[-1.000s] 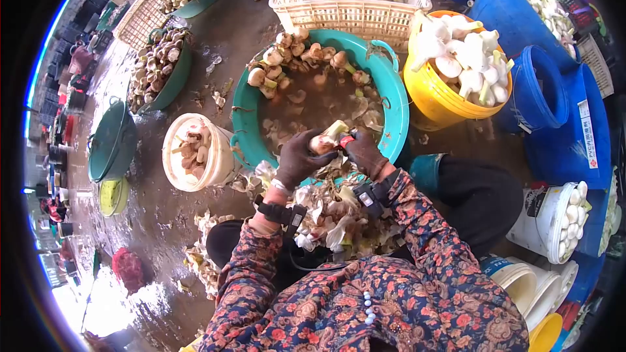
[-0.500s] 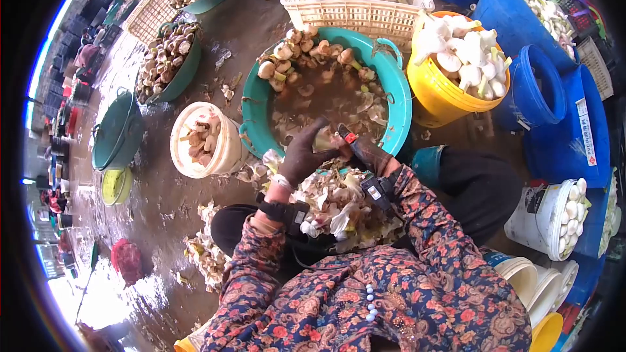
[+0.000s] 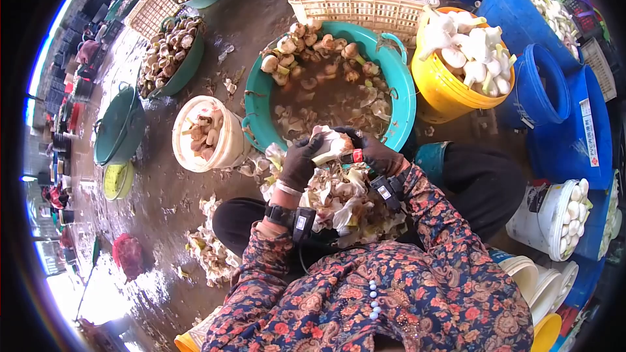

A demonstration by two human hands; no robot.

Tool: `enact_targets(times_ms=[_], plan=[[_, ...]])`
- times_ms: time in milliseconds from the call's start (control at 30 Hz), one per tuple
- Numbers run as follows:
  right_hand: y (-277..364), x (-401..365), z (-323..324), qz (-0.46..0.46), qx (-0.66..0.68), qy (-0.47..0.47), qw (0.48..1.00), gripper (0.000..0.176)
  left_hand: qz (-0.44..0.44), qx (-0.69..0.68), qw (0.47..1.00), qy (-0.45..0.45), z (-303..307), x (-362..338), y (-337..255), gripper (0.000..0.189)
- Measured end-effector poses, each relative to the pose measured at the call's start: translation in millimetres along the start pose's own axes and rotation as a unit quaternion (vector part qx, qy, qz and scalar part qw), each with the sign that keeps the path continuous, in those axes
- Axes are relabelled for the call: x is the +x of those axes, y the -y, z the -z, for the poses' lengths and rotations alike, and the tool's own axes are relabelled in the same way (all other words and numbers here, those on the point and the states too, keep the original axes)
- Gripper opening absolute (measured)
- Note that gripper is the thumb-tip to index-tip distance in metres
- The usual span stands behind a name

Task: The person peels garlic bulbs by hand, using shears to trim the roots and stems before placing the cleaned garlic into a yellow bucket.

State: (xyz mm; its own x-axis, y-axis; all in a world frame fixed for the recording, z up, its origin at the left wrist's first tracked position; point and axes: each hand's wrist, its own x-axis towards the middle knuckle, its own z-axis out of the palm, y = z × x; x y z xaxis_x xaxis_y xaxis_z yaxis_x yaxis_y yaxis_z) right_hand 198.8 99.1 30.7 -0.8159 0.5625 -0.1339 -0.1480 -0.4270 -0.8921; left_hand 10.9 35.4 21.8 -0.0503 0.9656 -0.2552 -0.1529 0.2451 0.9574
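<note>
Gripping one bulb (image 3: 331,145) of garlic between two dark-gloved hands, a person in a floral shirt (image 3: 365,293) sits with knees bent on a wet, littered floor (image 3: 163,221). The left hand (image 3: 300,164) curls its fingers around the bulb from nine o'clock. The right hand (image 3: 379,156) comes in from three o'clock, its fingers bent against the bulb's brownish end; how hard they press cannot be told. A red patch (image 3: 357,156) shows at the right hand, close to the bulb, though whether it is tape or part of a tool is unclear. A black box (image 3: 303,221) is strapped to the left wrist, and another (image 3: 385,190) to the right.

Pale and pinkish, the bulb sits at the near, six o'clock edge of a teal tub (image 3: 407,101), above a heap of peelings (image 3: 352,205). Murky water fills the tub, with brownish bulbs (image 3: 287,65) crowding its far side from ten to one o'clock.

Around the hands, a crate (image 3: 362,10) of pale garlic stands at twelve o'clock, beyond the tub. A yellow bucket (image 3: 443,101) heaped with white garlic stands at two, just beside the tub, and a white bucket (image 3: 225,137) of brownish pieces at nine. Farther off, a green tub (image 3: 187,72) sits at ten, a white pail (image 3: 531,217) at four and a red bundle (image 3: 127,256) at eight.
</note>
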Motion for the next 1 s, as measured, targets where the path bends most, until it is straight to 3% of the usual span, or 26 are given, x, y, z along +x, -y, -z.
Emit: enact_targets(times_ms=[33,67,100,167,233,300,333,367,400,433,500,567,633,667,700,733,767,833,867,900,933,967,1000], plan=[[-0.8,0.5,1.1,0.0,0.0,0.001,1.0,0.068,-0.104,0.108,0.989,0.013,-0.8,-4.3,-0.4,0.03],[-1.6,2.0,2.7,0.019,0.016,0.018,1.0,0.069,-0.248,0.389,0.887,0.008,4.9,-14.4,-2.5,0.032],[2.6,2.3,-0.6,0.037,0.032,0.036,0.998,0.071,-0.248,0.389,0.887,0.007,1.2,-19.3,-9.5,0.032],[12.9,-2.5,-4.9,0.02,0.056,0.038,0.998,0.07,-0.091,0.085,0.992,0.006,-6.5,-23.2,-14.7,0.034],[17.0,-2.5,-8.2,0.005,0.08,0.038,0.996,0.07,-0.124,0.078,0.989,-0.024,-1.4,-10.7,11.5,0.033],[11.6,3.5,-9.1,0.034,0.006,0.014,0.999,0.062,-0.156,0.069,0.984,-0.056,2.9,-6.0,18.4,0.032],[22.4,0.9,-17.6,0.034,0.005,0.016,0.999,0.062,-0.091,0.018,0.994,-0.066,3.1,-11.7,1.3,0.032],[33.5,-5.2,-26.2,0.072,-0.313,-0.051,0.946,0.054,-0.023,-0.033,0.996,-0.073,2.5,-17.2,-16.4,0.034],[40.7,-9.1,-33.1,0.103,-0.597,-0.114,0.788,0.047,0.08,-0.072,0.988,-0.106,0.6,-18.8,-30.6,0.03],[32.1,-7.1,-32.7,0.103,-0.597,-0.114,0.787,0.047,0.08,-0.072,0.988,-0.106,0.8,-15.8,-30.3,0.03],[7.8,-0.2,-35.1,0.264,-0.642,-0.057,0.717,0.032,0.113,-0.009,0.993,-0.041,2.6,-15.1,-24.0,0.028],[1.4,4.0,-32.8,0.29,-0.622,-0.082,0.722,0.028,0.101,-0.054,0.992,-0.054,-2.1,-16.0,-15.6,0.026],[0.8,3.3,-29.9,0.198,-0.442,-0.132,0.865,0.03,0.052,-0.132,0.987,-0.074,-5.1,-17.8,-14.6,0.025],[-0.9,2.3,-29.3,0.168,-0.378,-0.144,0.899,0.025,0.048,-0.128,0.987,-0.084,-5.7,-20.8,-13.6,0.024],[-2.0,2.2,-33.1,0.167,-0.379,-0.145,0.899,0.025,0.049,-0.129,0.987,-0.083,-5.9,-23.5,-12.6,0.024],[-3.0,3.6,-38.2,0.141,-0.255,-0.182,0.939,0.021,0.0,-0.1,0.992,-0.082,-4.7,-25.3,-12.2,0.022],[-3.9,4.3,-41.3,0.112,-0.124,-0.215,0.962,0.018,-0.047,-0.07,0.993,-0.081,-2.6,-28.2,-12.0,0.023],[-3.2,5.7,-31.7,0.104,-0.073,-0.205,0.971,0.014,-0.125,0.091,0.985,-0.081,-2.3,-38.0,-28.9,0.023],[-4.6,4.2,-28.4,0.062,0.063,-0.236,0.968,0.013,-0.217,0.24,0.938,-0.121,-0.6,-38.4,-29.1,0.024],[-2.6,3.8,-28.0,0.019,0.197,-0.261,0.945,0.013,-0.303,0.379,0.86,-0.159,0.5,-38.7,-29.2,0.033],[-3.6,5.2,-25.9,0.01,0.144,-0.284,0.948,0.013,-0.303,0.379,0.86,-0.159,0.6,-41.7,-30.6,0.033],[-39.9,15.1,16.2,0.01,0.208,-0.268,0.941,0.014,-0.22,0.098,0.957,-0.161,-0.5,-48.5,-34.3,0.031],[-74.6,24.9,56.9,0.007,0.273,-0.253,0.928,0.016,-0.115,-0.192,0.964,-0.146,-1.6,-54.7,-41.0,0.03]])
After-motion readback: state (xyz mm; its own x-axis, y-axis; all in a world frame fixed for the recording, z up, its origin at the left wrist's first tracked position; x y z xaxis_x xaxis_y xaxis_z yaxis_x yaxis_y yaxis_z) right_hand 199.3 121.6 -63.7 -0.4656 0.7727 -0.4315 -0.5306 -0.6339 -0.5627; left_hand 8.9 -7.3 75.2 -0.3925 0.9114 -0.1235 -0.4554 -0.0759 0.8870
